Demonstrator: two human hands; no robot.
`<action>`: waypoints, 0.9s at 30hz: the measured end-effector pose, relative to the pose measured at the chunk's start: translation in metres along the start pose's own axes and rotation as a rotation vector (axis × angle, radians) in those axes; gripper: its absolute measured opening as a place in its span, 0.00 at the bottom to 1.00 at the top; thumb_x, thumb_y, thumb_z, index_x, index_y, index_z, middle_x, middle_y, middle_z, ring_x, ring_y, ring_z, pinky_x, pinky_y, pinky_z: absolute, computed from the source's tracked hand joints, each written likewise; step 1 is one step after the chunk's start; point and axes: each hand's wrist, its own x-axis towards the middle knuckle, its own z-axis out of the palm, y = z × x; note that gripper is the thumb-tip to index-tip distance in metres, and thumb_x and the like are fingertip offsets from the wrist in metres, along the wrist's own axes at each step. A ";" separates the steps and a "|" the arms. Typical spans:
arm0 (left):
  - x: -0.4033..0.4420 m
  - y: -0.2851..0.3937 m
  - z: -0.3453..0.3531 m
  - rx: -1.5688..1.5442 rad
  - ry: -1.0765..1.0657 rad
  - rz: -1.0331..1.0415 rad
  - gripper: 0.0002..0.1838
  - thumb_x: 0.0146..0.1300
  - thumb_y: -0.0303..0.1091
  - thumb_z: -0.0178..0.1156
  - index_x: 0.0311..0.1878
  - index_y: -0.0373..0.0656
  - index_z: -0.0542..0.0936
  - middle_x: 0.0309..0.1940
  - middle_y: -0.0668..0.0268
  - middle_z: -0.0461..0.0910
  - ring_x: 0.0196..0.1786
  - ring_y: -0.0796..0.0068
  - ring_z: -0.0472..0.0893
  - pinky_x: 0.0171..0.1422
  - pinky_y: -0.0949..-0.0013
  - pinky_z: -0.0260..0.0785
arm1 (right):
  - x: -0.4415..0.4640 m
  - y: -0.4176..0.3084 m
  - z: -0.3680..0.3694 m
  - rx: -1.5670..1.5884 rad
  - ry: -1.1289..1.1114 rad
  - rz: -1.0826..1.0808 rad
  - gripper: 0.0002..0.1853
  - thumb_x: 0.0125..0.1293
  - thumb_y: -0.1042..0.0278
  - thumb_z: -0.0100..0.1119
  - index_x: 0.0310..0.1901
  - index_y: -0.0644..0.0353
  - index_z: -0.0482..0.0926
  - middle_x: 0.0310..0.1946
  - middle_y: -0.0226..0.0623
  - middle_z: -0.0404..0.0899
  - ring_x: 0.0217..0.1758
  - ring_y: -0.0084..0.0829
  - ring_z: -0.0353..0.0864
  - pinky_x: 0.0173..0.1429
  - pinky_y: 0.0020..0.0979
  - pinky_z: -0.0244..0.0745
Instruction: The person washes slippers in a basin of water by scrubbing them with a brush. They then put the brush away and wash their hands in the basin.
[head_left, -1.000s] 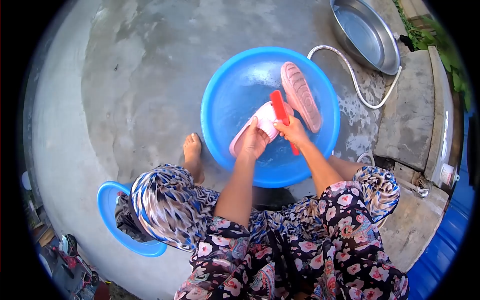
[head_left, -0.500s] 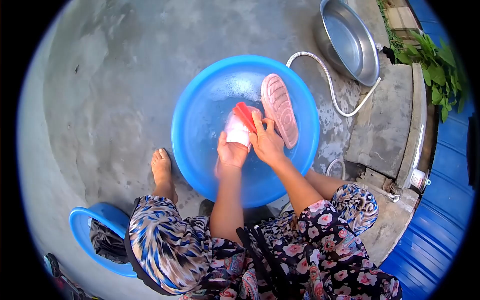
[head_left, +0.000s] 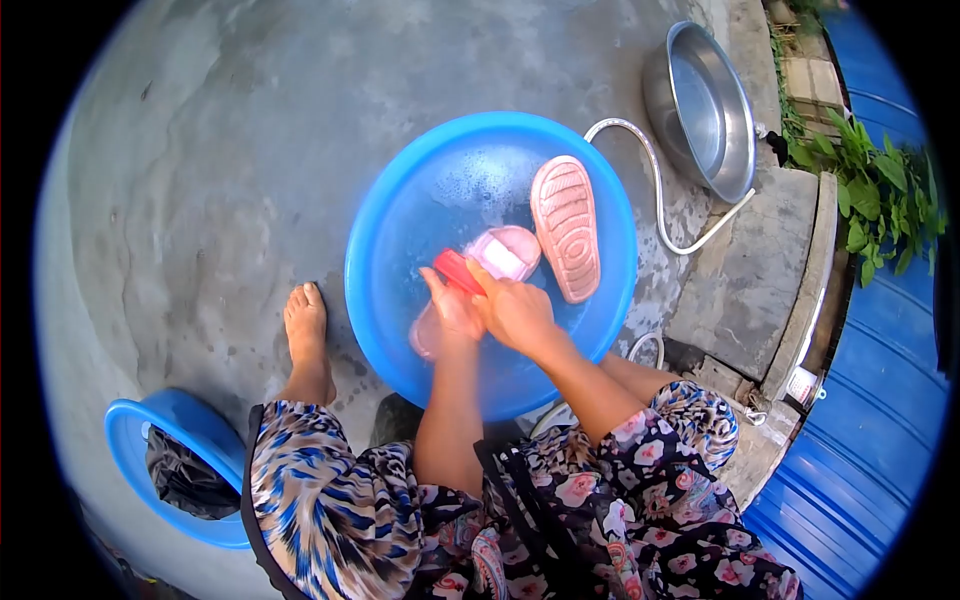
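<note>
Inside the large blue basin [head_left: 365,200], a pink slipper [head_left: 518,245] lies slanted, its strap toward the far right and its heel end near my left wrist. My left hand [head_left: 457,312] is curled at the middle of this slipper, partly hiding it; its fingertips are mostly out of sight. In my right hand [head_left: 517,312] is a red scrubbing brush [head_left: 457,270], pressed close to the left fingers; its bristles are hidden. A second pink slipper [head_left: 567,230] rests sole up along the basin's right side. Foamy water shows on the basin's floor.
A metal basin [head_left: 705,110] leans at the upper right beside a white hose [head_left: 660,190]. At lower left, a smaller blue tub [head_left: 125,480] holds dark cloth [head_left: 190,475]. Concrete slabs [head_left: 745,290], green plants [head_left: 880,190] and blue metal sheeting [head_left: 865,380] border the right.
The brush has moved from the slipper's strap end down and left, toward my left hand. My right hand has shifted the same way. More of the slipper's strap end now shows.
</note>
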 end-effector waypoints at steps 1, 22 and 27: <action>0.004 0.006 -0.006 -0.004 -0.037 0.025 0.44 0.59 0.76 0.35 0.61 0.45 0.67 0.57 0.60 0.73 0.59 0.60 0.72 0.65 0.58 0.63 | 0.008 -0.004 0.002 0.035 0.008 -0.001 0.29 0.61 0.57 0.53 0.65 0.46 0.65 0.31 0.49 0.81 0.34 0.52 0.81 0.39 0.48 0.74; 0.002 0.026 0.015 0.101 -0.039 0.061 0.56 0.50 0.83 0.31 0.66 0.41 0.60 0.62 0.58 0.67 0.65 0.56 0.65 0.69 0.55 0.58 | 0.033 -0.007 0.008 -0.074 0.075 -0.102 0.30 0.61 0.55 0.56 0.66 0.44 0.64 0.28 0.44 0.79 0.25 0.47 0.79 0.30 0.45 0.74; -0.002 0.023 0.023 -0.027 -0.235 -0.053 0.59 0.50 0.83 0.33 0.67 0.33 0.58 0.63 0.54 0.66 0.65 0.55 0.66 0.69 0.54 0.57 | -0.046 0.025 0.016 0.123 0.196 -0.030 0.30 0.60 0.57 0.58 0.65 0.45 0.66 0.25 0.43 0.78 0.25 0.46 0.79 0.28 0.45 0.73</action>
